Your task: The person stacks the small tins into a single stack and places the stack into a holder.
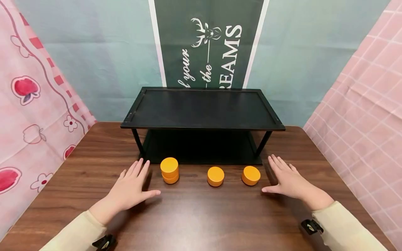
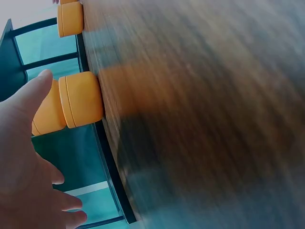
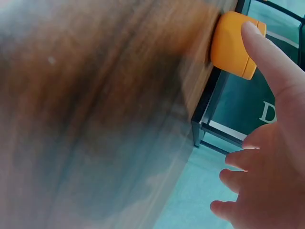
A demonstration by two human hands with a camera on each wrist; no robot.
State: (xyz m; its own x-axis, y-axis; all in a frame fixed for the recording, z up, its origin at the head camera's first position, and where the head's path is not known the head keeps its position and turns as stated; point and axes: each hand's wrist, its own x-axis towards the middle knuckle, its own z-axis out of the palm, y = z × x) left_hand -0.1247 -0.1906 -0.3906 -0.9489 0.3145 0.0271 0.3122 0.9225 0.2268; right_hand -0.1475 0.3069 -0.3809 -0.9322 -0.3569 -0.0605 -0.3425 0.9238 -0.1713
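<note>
Two round orange tins are stacked on the left; the upper tin covers most of the lower tin. A single middle tin and a right tin stand apart on the table. My left hand is spread, palm down, just left of the stack and holds nothing. In the left wrist view its thumb overlaps the stacked tins. My right hand is likewise spread and holds nothing, just right of the right tin. The right wrist view shows its thumb in front of that tin.
Behind the tins stands a black two-level rack, its lower shelf close to the table surface. The wooden table is bounded by a blue-green curtain behind and pink cloths at both sides.
</note>
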